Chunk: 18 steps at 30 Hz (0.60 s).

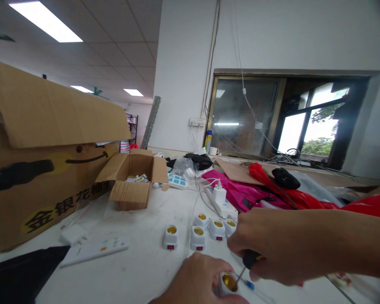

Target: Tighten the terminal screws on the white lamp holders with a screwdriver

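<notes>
on white tabletop: left hand (198,280) grips round brass-lined socket (228,283); right hand (266,242) clenches black-handled screwdriver (245,266).

White wall (183,63), dark-framed window (307,122), ceiling light panels (46,21), cluttered white table (139,261).

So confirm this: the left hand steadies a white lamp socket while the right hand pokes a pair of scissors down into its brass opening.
Not scissors. The head view shows the right hand holding a black-handled screwdriver, its shaft angled into the brass opening of the white lamp socket. The left hand steadies that socket, as you said.
</notes>
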### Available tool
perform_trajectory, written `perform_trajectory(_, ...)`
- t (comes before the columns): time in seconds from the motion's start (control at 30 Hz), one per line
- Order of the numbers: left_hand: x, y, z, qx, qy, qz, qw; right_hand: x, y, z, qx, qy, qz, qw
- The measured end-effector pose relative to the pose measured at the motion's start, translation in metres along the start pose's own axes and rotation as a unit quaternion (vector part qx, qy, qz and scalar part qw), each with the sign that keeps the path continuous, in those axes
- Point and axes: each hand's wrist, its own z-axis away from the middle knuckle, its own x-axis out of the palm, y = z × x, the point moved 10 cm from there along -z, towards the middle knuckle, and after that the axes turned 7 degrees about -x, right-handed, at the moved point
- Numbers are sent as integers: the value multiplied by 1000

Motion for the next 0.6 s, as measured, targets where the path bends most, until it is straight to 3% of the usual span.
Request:
perform_trajectory(0.13,4,-2,0,-4,-9,14,1000,-2,4,-6,5,-2,-16,1000)
perform_trajectory(0.43,2,-6,-1,-12,11,32,999,13,31,-12,77,-55,-185,978)
perform_trajectory(0.6,2,-12,-4,-20,15,28,999,15,29,-12,107,-92,-192,971)
